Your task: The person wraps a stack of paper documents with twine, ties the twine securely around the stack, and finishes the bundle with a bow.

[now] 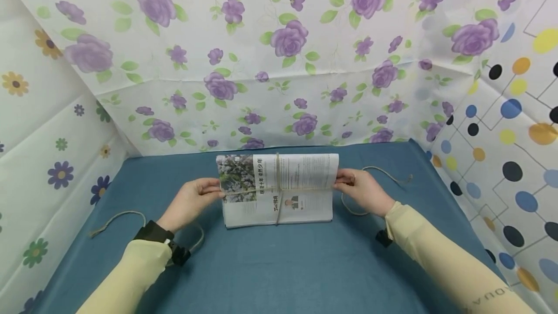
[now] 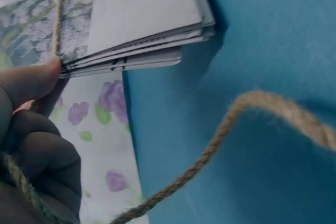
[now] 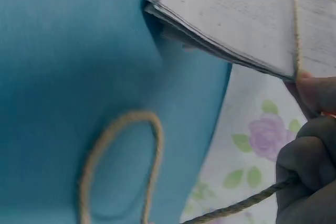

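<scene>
A stack of folded newspapers [image 1: 250, 211] lies on the blue cloth, with thin twine [image 1: 277, 207] crossing its top both ways and meeting near the middle. At the left edge, my left hand [image 1: 189, 202] pinches twine and paper between thumb and forefinger. Its other fingers curl in, and twine [image 2: 186, 174] trails from them in the left wrist view. My right hand [image 1: 366, 193] grips the opposite edge likewise, thumb where the string reaches the paper's rim. From its curled fingers more twine [image 3: 241, 203] runs out. The stack's underside is hidden.
Loose twine [image 1: 119, 213] lies on the cloth at left, and another tail [image 1: 385, 172] curves away at right. Blue cloth [image 1: 279, 270] covers the table. A floral sheet [image 1: 261, 52] hangs behind; patterned sheets line both sides.
</scene>
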Action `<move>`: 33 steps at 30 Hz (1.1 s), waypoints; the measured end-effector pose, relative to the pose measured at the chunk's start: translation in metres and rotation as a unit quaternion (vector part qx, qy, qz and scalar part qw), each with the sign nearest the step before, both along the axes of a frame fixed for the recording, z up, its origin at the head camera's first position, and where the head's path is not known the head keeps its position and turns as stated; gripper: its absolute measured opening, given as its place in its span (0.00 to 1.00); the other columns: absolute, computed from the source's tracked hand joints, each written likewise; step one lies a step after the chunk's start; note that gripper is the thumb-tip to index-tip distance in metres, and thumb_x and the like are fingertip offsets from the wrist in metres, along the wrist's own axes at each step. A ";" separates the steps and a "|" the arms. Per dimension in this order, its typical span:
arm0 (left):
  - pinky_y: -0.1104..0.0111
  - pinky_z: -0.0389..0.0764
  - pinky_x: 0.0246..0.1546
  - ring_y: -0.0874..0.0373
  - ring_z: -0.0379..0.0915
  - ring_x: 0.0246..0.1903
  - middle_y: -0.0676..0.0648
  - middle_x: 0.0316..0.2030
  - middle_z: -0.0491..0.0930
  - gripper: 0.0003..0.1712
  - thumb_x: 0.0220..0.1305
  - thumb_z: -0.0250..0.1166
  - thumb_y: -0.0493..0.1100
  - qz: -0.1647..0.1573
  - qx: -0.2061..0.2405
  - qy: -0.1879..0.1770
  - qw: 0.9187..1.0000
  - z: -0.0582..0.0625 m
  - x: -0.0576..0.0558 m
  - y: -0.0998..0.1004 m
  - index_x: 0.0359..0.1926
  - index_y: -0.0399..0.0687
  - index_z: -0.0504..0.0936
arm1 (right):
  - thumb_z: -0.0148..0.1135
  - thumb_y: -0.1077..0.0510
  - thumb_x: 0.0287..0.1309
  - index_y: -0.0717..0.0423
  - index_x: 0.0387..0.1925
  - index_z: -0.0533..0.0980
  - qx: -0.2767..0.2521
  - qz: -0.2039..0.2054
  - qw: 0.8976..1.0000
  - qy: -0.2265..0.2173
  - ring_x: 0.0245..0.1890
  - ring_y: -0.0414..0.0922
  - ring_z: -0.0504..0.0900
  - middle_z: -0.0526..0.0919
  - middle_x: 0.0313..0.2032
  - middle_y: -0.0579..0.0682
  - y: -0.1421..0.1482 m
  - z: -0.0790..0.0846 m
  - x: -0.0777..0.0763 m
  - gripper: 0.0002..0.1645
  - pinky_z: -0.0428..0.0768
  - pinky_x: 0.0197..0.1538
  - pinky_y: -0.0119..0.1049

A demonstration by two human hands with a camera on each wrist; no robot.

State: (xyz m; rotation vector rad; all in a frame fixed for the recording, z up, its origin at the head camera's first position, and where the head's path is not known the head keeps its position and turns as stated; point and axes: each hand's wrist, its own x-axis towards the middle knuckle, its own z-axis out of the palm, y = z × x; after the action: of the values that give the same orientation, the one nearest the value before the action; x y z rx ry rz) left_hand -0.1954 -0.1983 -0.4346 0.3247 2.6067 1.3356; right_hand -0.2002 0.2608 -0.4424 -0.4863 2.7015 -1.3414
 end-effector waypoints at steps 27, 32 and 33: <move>0.68 0.81 0.31 0.55 0.86 0.41 0.49 0.57 0.84 0.13 0.63 0.72 0.31 -0.146 -0.227 0.289 0.919 -0.034 0.010 -0.003 0.43 0.52 0.84 | 0.69 0.61 0.65 0.46 0.59 0.84 0.258 0.175 0.875 0.370 0.36 0.41 0.88 0.86 0.55 0.46 -0.002 -0.055 0.014 0.22 0.85 0.35 0.37; 0.64 0.84 0.35 0.55 0.86 0.44 0.49 0.57 0.84 0.13 0.61 0.74 0.32 -0.153 -0.245 0.300 0.909 -0.043 0.012 -0.003 0.43 0.52 0.85 | 0.68 0.59 0.66 0.44 0.60 0.83 0.271 0.175 0.875 0.361 0.34 0.41 0.88 0.86 0.56 0.45 -0.005 -0.063 0.015 0.22 0.85 0.35 0.36; 0.63 0.84 0.36 0.55 0.86 0.44 0.49 0.57 0.84 0.12 0.61 0.74 0.32 -0.152 -0.250 0.302 0.907 -0.044 0.013 -0.003 0.43 0.52 0.86 | 0.68 0.59 0.66 0.43 0.60 0.83 0.273 0.173 0.875 0.361 0.34 0.40 0.88 0.86 0.56 0.44 -0.005 -0.064 0.016 0.22 0.84 0.34 0.36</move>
State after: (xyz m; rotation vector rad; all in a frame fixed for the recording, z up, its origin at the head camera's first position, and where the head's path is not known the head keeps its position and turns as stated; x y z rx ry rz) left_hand -0.1823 -0.2015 -0.4784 1.1453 3.0643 0.4682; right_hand -0.1846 0.2558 -0.5067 -1.5418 3.0928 -0.2730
